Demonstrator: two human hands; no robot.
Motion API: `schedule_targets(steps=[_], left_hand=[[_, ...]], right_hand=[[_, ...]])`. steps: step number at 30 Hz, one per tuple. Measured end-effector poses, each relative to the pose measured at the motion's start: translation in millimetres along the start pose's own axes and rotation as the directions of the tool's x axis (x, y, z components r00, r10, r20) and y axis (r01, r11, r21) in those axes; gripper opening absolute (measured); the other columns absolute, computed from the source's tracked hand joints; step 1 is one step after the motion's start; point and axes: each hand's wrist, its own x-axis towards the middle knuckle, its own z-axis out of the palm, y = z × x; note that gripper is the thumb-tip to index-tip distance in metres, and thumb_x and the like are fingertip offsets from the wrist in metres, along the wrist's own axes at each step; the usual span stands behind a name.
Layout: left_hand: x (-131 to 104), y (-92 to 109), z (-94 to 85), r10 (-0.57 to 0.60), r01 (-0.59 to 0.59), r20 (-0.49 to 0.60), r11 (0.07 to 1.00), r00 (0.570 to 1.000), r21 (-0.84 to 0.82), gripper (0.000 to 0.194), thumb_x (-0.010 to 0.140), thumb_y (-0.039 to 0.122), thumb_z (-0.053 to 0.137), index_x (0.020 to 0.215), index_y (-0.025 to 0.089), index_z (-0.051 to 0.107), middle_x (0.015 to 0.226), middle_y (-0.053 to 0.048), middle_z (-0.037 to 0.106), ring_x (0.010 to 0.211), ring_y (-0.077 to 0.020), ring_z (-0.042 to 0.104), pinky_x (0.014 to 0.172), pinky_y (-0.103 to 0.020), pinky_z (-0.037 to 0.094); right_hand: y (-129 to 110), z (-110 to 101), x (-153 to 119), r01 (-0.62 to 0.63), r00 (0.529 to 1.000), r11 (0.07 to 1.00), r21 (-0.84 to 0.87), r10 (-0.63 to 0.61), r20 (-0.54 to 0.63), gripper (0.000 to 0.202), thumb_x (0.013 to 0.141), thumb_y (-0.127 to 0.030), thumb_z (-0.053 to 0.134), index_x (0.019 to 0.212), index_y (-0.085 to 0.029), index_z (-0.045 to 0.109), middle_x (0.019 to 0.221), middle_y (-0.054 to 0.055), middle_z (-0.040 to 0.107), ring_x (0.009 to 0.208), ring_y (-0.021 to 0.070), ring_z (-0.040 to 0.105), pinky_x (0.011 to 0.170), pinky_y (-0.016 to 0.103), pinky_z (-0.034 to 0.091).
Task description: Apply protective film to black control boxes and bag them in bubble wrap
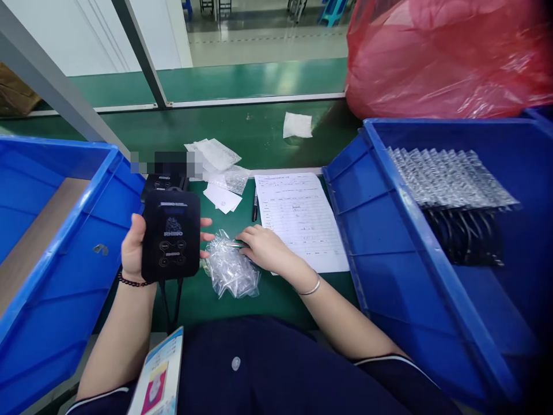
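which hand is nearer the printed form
Right. The right hand is at the lower left edge of the printed form; the left hand, holding the black RHINO device, is farther left, beyond the clear plastic bags.

I am in a workshop, at what looks like a packing or assembly bench: the worktop (268, 135) in front of me is green, with big blue plastic bins (371, 230) on both sides, and the right one holds rows of bubble-wrapped goods (449, 178); I see a pile of clear plastic wrappers (233, 271), a printed form (302, 222) with a pen (254, 206), a large red plastic bag (444, 63), and a shiny floor (263, 34) with stools (332, 11) beyond a metal frame (140, 52)
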Motion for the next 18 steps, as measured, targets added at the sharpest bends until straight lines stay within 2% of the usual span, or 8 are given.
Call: schedule_targets(steps=[3,6,8,11,14,16,18], left_hand=[[2,-22,-8.1,-0.131,0.137,0.078,0.988,0.988,-0.075,0.084,0.078,0.078,0.046,0.136,0.018,0.051,0.136,-0.024,0.052,0.117,-0.0443,0.055,0.087,-0.061,0.051],[5,-47,-15.2,-0.230,0.253,0.156,0.956,0.960,-0.147,0.074,0.086,0.068,0.046,0.138,0.016,0.049,0.141,-0.021,0.048,0.127,-0.0424,0.047,0.097,-0.060,0.046],[5,-57,-18.9,-0.270,0.303,0.187,0.938,0.944,-0.172,0.065,0.092,0.057,0.045,0.140,0.013,0.047,0.145,-0.019,0.044,0.131,-0.0403,0.044,0.101,-0.058,0.043],[4,-56,-18.2,-0.259,0.311,0.232,0.923,0.938,-0.225,0.062,0.094,0.053,0.043,0.141,0.013,0.044,0.147,-0.019,0.042,0.132,-0.0392,0.042,0.103,-0.056,0.042],[3,-44,-8.5,-0.201,0.274,0.265,0.920,0.943,-0.279,0.071,0.092,0.062,0.040,0.144,0.014,0.040,0.146,-0.020,0.042,0.130,-0.0408,0.044,0.100,-0.059,0.042],[3,-37,0.6,-0.171,0.244,0.260,0.928,0.950,-0.282,0.076,0.090,0.067,0.036,0.145,0.014,0.039,0.143,-0.021,0.045,0.126,-0.0414,0.048,0.096,-0.060,0.045],[4,-34,8.8,-0.164,0.236,0.262,0.932,0.951,-0.274,0.078,0.089,0.070,0.035,0.144,0.015,0.041,0.141,-0.020,0.048,0.122,-0.0406,0.052,0.093,-0.058,0.047]], right_hand=[[-2,6,0,-0.058,0.998,0.997,0.056,0.059,-0.011,0.024,0.089,-0.015,0.058,0.113,-0.014,0.062,0.101,0.011,0.062,0.092,0.0239,0.059,0.080,0.036,0.048],[2,-2,-6,-0.136,0.980,0.965,0.223,0.164,-0.114,0.023,0.093,-0.015,0.050,0.113,-0.016,0.059,0.108,0.012,0.057,0.092,0.0215,0.061,0.078,0.034,0.050],[8,-9,-10,-0.139,0.957,0.934,0.330,0.212,-0.199,0.021,0.095,-0.019,0.046,0.112,-0.018,0.058,0.110,0.011,0.058,0.096,0.0221,0.061,0.081,0.036,0.051],[14,-17,-17,-0.106,0.928,0.893,0.438,0.247,-0.278,0.024,0.099,-0.030,0.040,0.114,-0.020,0.057,0.103,0.008,0.063,0.095,0.0215,0.062,0.082,0.037,0.051],[10,-20,-20,-0.058,0.910,0.847,0.528,0.263,-0.321,0.028,0.100,-0.032,0.038,0.122,-0.023,0.054,0.084,0.002,0.065,0.074,0.0165,0.063,0.071,0.033,0.051],[3,-23,-20,0.037,0.884,0.821,0.569,0.238,-0.402,0.025,0.100,-0.029,0.041,0.121,-0.023,0.054,0.083,0.001,0.064,0.068,0.0136,0.062,0.067,0.031,0.051],[-6,-27,-19,0.177,0.831,0.829,0.530,0.163,-0.532,0.020,0.098,-0.025,0.045,0.113,-0.022,0.059,0.091,0.003,0.065,0.076,0.0139,0.063,0.071,0.031,0.052]])
